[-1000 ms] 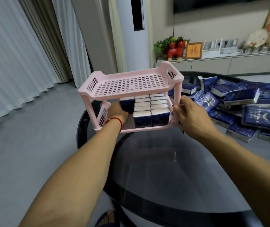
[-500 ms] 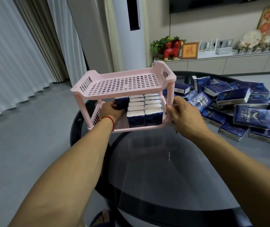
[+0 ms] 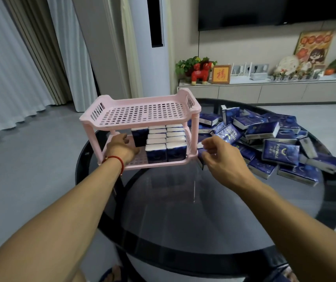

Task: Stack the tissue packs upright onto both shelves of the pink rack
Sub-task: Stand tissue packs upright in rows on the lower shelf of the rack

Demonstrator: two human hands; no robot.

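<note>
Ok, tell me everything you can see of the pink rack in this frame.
The pink rack looks like plastic: two slotted shelves joined by corner posts, upright at the glass table's edge. The top shelf is bare; tissue packs stand upright on the lower one. The left hand reaches into the lower shelf.

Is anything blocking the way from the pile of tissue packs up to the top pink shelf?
Nothing visible does. The top shelf is bare and open from above, and the pile of tissue packs lies on the table just right of the pink rack.
</note>
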